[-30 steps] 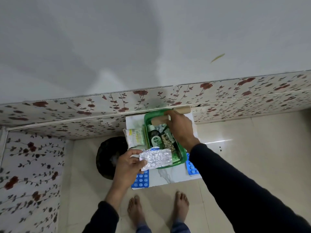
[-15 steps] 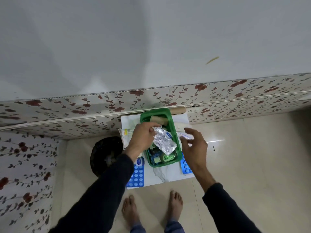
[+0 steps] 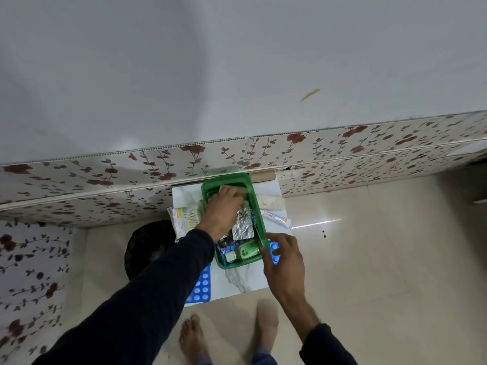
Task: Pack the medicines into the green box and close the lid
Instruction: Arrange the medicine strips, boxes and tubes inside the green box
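A pale glossy tiled floor (image 3: 382,246) meets a wall clad low down in white panels printed with red roses (image 3: 105,180), and against that wall stands a small white marble-patterned table top (image 3: 242,280). The open green plastic box (image 3: 259,214) sits on the middle of the table, its long side running from 12 to 6 o'clock.

The left hand (image 3: 220,212) reaches into the box from 7 o'clock, palm down, fingers curled over something pale at the box's 12 o'clock end; whether it grips that item cannot be told. Just beside it, toward 3 o'clock, a crumpled silver foil blister strip (image 3: 243,225) lies inside the box. At the 6 o'clock end of the box lies a green bottle with a white cap (image 3: 243,252) on its side.

The right hand (image 3: 284,259) is at the box's 5 o'clock corner, fingers spread and loosely bent, thumb touching the rim, holding nothing that can be seen.

Outside the box, at 3 o'clock, a white tube with red lettering (image 3: 275,217) rests on the table, and beyond it a white crumpled pack (image 3: 271,201). At 9 o'clock lies a white printed sachet (image 3: 184,219). Blue blister sheets (image 3: 200,285) show at 7 o'clock. A black round bin (image 3: 147,246) stands on the floor at 9 o'clock of the table. Bare feet (image 3: 192,338) show below.
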